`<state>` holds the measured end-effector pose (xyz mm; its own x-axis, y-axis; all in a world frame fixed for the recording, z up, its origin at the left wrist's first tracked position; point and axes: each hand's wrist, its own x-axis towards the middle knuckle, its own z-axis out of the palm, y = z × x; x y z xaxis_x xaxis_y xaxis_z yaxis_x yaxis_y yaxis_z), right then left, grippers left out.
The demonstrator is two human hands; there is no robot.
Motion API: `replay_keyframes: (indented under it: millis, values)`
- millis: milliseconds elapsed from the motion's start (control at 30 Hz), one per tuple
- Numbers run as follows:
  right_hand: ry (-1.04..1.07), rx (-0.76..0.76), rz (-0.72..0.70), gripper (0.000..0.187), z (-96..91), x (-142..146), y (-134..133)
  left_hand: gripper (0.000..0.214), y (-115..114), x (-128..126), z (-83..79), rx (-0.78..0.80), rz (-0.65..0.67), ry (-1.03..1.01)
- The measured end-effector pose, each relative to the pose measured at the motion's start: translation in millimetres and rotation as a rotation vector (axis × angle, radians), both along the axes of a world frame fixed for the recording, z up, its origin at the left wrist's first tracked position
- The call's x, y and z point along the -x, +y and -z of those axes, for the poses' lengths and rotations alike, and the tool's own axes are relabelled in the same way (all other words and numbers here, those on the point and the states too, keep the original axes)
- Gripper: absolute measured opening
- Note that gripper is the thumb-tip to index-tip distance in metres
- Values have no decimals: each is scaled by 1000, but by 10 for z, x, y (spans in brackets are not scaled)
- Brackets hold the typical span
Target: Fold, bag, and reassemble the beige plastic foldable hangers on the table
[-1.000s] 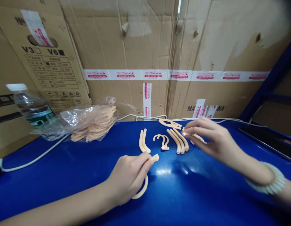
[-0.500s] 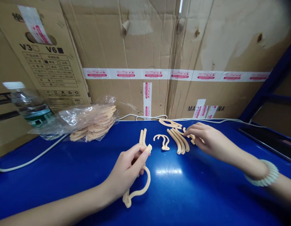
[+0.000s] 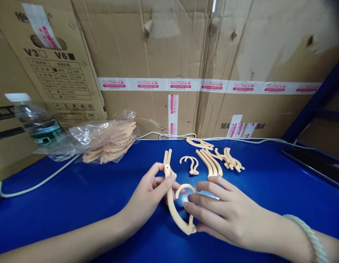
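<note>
My left hand (image 3: 155, 193) pinches the upper end of a partly assembled folding clothes hanger, whose cream curved arm (image 3: 174, 213) runs down toward me. At the arm's lower end a hook (image 3: 185, 186) is joined, its curl pointing up and left. My right hand (image 3: 226, 212), back upward, has its fingers round the hook side and the lower joint; its fingertips are partly hidden. Behind my left hand lie two slim hanger arms (image 3: 168, 157). A loose hook piece (image 3: 193, 168) rests just beyond, with several curved arms (image 3: 210, 162) beside it.
More hook pieces (image 3: 232, 160) are heaped at right, near a dark flat device (image 3: 314, 166). Another cream piece (image 3: 199, 143) lies by the white cable (image 3: 169, 136). At left are a clear bag of cream parts (image 3: 111, 140) and a water bottle (image 3: 37, 120). Cardboard (image 3: 158, 54) walls the back.
My right hand has come from the hook heap at right down to the hanger at centre. My left hand has turned the hanger, so its arm shows and its hook end lies further right.
</note>
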<state>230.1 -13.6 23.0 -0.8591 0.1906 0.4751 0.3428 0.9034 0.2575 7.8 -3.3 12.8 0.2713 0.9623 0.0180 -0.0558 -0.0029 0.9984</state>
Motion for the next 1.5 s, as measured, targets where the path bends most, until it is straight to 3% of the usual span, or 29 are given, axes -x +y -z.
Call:
replay_keyframes:
  millis: [133,233,367,467,533,700,800,867,1000,1267,1500]
  values:
    - [2,24,28,32,84,-12,31,38,0,-7,-1,4,-10,-21]
    - [23,4,17,22,99,-10,28,36,15,-14,7,-14,-38,-28]
    - [32,58,12,19,91,-7,31,38,56,4,52,-123,-172,-45]
    - [58,68,47,23,97,-11,47,28,57,45,104,-412,-332,53]
    - [75,70,65,25,108,-9,55,21,19,73,132,-687,-333,234]
    - [108,62,59,29,132,15,25,30,-139,77,164,-1247,87,742]
    - [117,46,40,30,140,33,-7,16,-170,51,176,-1429,102,859]
    - [114,45,28,31,145,42,-20,12,-158,40,183,-1438,84,891]
    - [112,58,17,29,150,49,-33,21,-124,23,174,-1392,173,937]
    - [169,403,25,22,97,27,-52,24,-136,14,130,-1380,263,1029]
    - [198,479,34,21,31,26,-110,20,-156,26,119,-1459,215,925]
